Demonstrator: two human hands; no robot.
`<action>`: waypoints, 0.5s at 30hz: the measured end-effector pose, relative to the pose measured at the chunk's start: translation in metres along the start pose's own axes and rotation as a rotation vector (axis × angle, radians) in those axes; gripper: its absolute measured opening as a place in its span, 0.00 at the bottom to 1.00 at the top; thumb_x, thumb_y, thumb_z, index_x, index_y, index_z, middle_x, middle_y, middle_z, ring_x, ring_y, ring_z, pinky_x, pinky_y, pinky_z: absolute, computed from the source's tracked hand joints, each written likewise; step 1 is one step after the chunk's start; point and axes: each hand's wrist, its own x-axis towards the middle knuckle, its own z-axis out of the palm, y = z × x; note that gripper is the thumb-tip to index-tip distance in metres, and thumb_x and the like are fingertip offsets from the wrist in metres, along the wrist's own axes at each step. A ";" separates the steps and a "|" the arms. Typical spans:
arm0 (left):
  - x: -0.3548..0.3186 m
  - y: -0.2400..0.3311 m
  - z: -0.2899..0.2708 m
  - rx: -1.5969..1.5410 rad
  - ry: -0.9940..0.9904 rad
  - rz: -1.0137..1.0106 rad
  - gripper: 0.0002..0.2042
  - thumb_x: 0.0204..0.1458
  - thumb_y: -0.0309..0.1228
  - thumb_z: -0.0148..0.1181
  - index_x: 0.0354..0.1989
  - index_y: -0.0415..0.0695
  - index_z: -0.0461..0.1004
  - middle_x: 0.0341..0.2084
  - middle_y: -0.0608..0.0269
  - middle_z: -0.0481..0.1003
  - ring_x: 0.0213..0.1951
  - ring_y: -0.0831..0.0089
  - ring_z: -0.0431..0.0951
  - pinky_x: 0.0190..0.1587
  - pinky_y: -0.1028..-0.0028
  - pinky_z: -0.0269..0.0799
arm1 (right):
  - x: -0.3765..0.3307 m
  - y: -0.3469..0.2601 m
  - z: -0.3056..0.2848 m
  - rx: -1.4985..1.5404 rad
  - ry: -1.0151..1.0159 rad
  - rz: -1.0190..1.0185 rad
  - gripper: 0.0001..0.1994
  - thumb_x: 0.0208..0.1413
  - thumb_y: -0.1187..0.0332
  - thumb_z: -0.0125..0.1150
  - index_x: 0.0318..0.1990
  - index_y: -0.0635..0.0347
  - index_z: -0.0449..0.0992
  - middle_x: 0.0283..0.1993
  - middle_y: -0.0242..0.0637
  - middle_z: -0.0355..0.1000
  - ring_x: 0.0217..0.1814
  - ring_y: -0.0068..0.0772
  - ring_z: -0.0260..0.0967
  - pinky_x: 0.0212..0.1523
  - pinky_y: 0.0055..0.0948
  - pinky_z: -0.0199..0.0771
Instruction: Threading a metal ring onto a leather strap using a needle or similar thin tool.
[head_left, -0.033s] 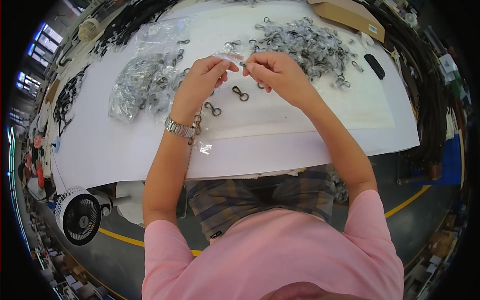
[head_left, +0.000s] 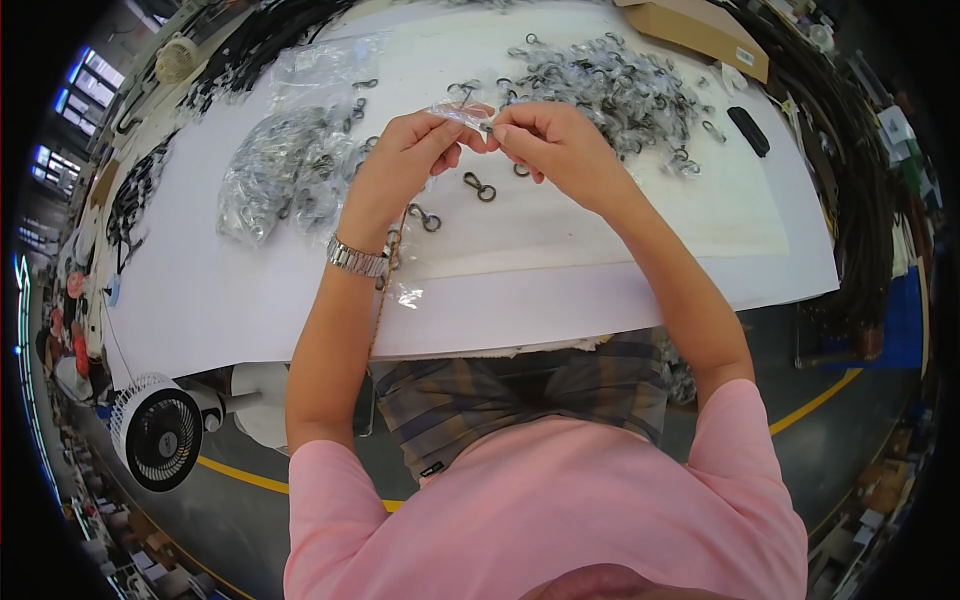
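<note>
My left hand (head_left: pixel 425 145) is closed, with thumb and fingers pinching a small clear plastic bag (head_left: pixel 455 113). Its fingertips meet those of my right hand (head_left: pixel 545 140), which pinches a small dark metal piece (head_left: pixel 487 128) at the bag's end; the fingers hide most of that piece. Nearer to me on the white table (head_left: pixel 600 285) lie a dark metal snap hook with a ring (head_left: pixel 480 187) and a second snap hook (head_left: pixel 425 217). Beyond my hands spreads a pile of snap hooks in clear plastic wraps (head_left: pixel 620 85).
A large clear plastic bag (head_left: pixel 270 175) lies left of my left hand. Toward the right are a black oblong object (head_left: pixel 748 132) and a cardboard box (head_left: pixel 695 35). Dark straps (head_left: pixel 850 190) hang along the right edge. A fan (head_left: pixel 160 435) stands below the table's left side.
My left hand has shifted slightly right, so its fingertips now touch those of my right hand. The plastic bag has moved a little with it.
</note>
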 end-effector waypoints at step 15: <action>-0.009 0.006 0.024 -0.071 -0.095 0.097 0.19 0.68 0.29 0.48 0.65 0.40 0.73 0.27 0.65 0.79 0.22 0.84 0.62 0.26 0.82 0.61 | 0.000 0.007 0.007 0.113 0.080 0.052 0.12 0.65 0.67 0.55 0.32 0.64 0.77 0.21 0.26 0.67 0.21 0.16 0.62 0.24 0.21 0.62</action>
